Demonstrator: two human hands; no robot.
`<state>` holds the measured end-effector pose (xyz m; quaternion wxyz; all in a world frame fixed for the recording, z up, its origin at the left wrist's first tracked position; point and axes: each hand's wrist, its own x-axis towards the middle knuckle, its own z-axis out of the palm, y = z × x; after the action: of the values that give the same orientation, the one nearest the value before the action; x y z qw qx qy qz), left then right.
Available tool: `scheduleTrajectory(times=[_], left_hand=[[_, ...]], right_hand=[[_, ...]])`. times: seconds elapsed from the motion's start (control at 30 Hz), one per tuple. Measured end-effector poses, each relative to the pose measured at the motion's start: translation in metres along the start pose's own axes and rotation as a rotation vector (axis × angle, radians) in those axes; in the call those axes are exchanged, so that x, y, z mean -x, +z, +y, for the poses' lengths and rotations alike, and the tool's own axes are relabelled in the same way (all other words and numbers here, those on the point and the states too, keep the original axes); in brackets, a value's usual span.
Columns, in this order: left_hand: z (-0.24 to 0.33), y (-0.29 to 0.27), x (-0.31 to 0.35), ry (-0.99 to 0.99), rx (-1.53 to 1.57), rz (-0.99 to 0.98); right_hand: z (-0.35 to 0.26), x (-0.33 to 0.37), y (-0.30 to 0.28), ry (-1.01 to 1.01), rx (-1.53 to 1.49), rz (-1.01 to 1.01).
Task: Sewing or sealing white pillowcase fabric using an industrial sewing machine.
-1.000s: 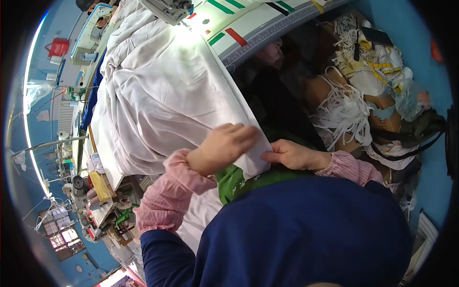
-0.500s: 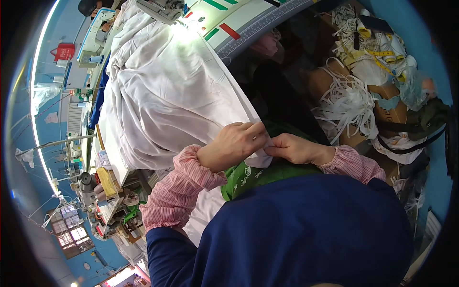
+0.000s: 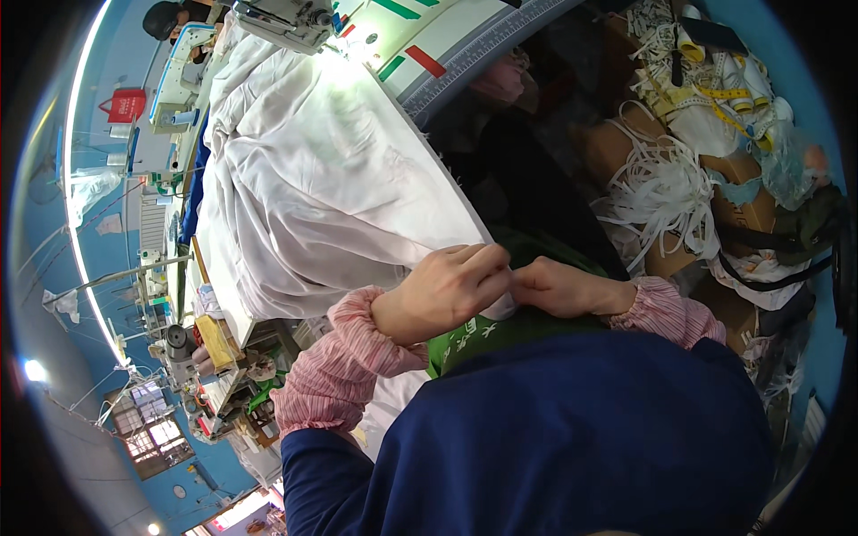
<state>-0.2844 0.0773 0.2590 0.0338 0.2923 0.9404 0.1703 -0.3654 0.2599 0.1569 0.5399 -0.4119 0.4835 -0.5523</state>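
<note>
A large white cloth (image 3: 331, 170) lies in loose folds over the table and reaches down to my lap. Its straight right-hand edge runs from under the lit sewing machine head (image 3: 290, 22) to my hands. My left hand (image 3: 456, 286) is closed on that edge, knuckles up. Close beside it, my right hand (image 3: 554, 288) pinches the same edge near the cloth's corner, thumb and fingers together. The fingertips of both hands are partly hidden. Beneath them lies a green cloth (image 3: 474, 335) with white printing over my lap.
A ruler strip (image 3: 487, 58) lines the table's front edge. To the right are a heap of white tape strips (image 3: 666, 192), a cardboard box (image 3: 751, 210) and a yellow measuring tape (image 3: 724, 94). More sewing machines (image 3: 179, 76) line the left, with a person at the far end.
The cloth's edge now looks straighter and flatter between the machine and my hands; before, a fold stood open along it. Both hands sit slightly lower and further right in the picture.
</note>
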Motion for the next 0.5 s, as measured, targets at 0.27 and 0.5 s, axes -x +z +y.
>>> scheduleTrajectory(times=[0.27, 0.5], left_hand=[[-0.008, 0.013, -0.008, -0.006, 0.105, 0.006], [-0.052, -0.007, -0.007, -0.025, 0.261, 0.27]], right_hand=[[-0.027, -0.014, -0.033, -0.587, 0.656, 0.539], [-0.02, -0.055, -0.061, -0.829, 0.807, 0.371]])
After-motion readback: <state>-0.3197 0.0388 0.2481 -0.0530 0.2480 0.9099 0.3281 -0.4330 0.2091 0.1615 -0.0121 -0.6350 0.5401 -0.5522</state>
